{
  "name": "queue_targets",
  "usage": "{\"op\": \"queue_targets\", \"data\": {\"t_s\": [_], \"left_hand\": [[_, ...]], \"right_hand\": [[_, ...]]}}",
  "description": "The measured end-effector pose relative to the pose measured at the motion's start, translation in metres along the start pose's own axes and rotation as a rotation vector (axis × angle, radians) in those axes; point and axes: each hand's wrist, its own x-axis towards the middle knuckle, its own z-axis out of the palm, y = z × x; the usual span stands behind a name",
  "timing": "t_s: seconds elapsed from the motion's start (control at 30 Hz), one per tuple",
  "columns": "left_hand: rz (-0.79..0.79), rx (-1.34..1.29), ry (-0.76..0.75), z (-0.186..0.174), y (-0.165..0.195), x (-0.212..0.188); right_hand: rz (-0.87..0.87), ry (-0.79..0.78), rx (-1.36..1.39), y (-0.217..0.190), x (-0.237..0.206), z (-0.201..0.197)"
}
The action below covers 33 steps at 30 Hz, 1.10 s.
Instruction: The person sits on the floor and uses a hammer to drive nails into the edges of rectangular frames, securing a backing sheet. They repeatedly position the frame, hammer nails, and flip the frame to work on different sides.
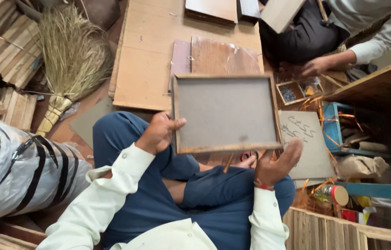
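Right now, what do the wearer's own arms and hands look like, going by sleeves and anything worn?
Both arms are in long, loose, pale cream sleeves with buttoned-style cuffs. The left hand is bare, with no ring or band showing. The right hand is bare too, with a thin red thread band at the wrist. No gloves.
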Motion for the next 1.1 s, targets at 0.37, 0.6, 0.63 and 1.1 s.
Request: {"op": "queue_targets", "data": {"t_s": [0.37, 0.6, 0.63, 1.1], "left_hand": [[0.251, 0.105, 0.131, -0.013, 0.004, 0.043], [0.308, 0.143, 0.169, -0.006, 0.001, 0.041], [0.332, 0.151, 0.17, -0.005, 0.001, 0.04], [0.434, 0.147, 0.27, -0.005, -0.007, 0.046]], "right_hand": [[0.882, -0.895, 0.488, 0.004, -0.065, 0.073], [0.564, -0.931, 0.121, 0.069, -0.029, 0.084], [0.49, -0.868, 0.072, 0.074, -0.025, 0.085], [0.158, -0.604, 0.263, -0.009, -0.032, 0.06]]}}
